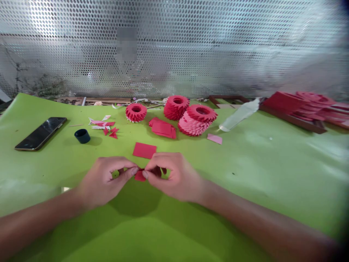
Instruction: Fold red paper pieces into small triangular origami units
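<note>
My left hand (107, 180) and my right hand (171, 176) meet above the green-covered table, their fingertips pinching a small folded piece of red paper (140, 175) between them. Part of that paper is hidden by my fingers. Just beyond my hands, a flat red paper rectangle (144, 150) lies untouched. Farther back sit a loose stack of red paper rectangles (162, 127) and several small folded red and white paper pieces (103, 125). Behind them stand several rings of folded red paper units, such as a small ring (135, 112).
A smartphone (40, 133) and a dark plastic cap (82, 136) lie on the green table cover (245, 163) at left. A pink paper slip (214, 138) and a clear plastic sleeve (240, 114) lie right of centre. A wooden frame (297, 122) holds red paper at far right, before a perforated metal sheet (174, 47).
</note>
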Demonstrator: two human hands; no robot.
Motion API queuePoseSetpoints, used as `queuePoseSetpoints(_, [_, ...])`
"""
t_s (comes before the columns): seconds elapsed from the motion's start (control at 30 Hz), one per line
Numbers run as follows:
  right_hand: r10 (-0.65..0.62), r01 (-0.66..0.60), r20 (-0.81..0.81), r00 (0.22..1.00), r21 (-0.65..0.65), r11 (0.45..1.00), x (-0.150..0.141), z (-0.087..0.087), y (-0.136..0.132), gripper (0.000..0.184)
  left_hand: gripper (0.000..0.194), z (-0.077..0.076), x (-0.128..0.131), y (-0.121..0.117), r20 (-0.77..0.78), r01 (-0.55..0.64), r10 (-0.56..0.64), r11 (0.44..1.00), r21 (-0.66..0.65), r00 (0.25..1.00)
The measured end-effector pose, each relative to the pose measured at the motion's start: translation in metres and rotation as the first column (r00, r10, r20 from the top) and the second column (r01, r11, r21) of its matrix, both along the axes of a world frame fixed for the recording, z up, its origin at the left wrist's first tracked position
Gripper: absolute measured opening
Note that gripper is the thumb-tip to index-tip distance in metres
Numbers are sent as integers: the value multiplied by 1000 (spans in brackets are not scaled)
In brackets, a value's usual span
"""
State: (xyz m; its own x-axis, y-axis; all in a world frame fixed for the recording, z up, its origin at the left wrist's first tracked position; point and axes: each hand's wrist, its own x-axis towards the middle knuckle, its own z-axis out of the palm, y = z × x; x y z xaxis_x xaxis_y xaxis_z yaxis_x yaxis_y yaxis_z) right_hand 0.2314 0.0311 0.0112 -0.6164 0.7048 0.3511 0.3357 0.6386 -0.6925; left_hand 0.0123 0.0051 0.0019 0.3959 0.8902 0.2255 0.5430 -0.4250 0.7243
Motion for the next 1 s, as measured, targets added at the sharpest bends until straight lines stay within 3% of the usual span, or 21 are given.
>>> queuePoseSetpoints(0.1, [-9, 10, -22, 1000, 64, 998, 0, -2, 0, 14, 29, 4, 1, -2, -19, 23, -22, 999, 43, 1000])
queuePoseSetpoints(0.3, [-6, 10, -40, 999, 106, 994, 0, -4, 1, 14, 15, 4, 2, -3, -22, 15, -14, 999, 34, 1000])
queuePoseSetpoints(0.5, [19, -11, -50, 999, 147, 989, 0, -5, 2, 13, 20, 1, 1, -3, -14, 6, -6, 999, 39, 1000])
queuePoseSetpoints(0.73, [59, -44, -40, 997, 309, 950, 3, -7, 7, 10, 21, 2, 0, -4, 32, -60, 58, 996, 73, 998])
queuePoseSetpoints(0.9, [-86, 100, -84, 993, 171, 980, 2, -3, 5, 24, 17, 6, 1, -3, 104, -147, 138, 985, 87, 985])
queuePoseSetpoints(1.0, [-72, 79, -98, 993, 65, 995, 0, 0, 4, 9, 15, 8, 2, -3, 141, -146, 134, 987, 73, 981])
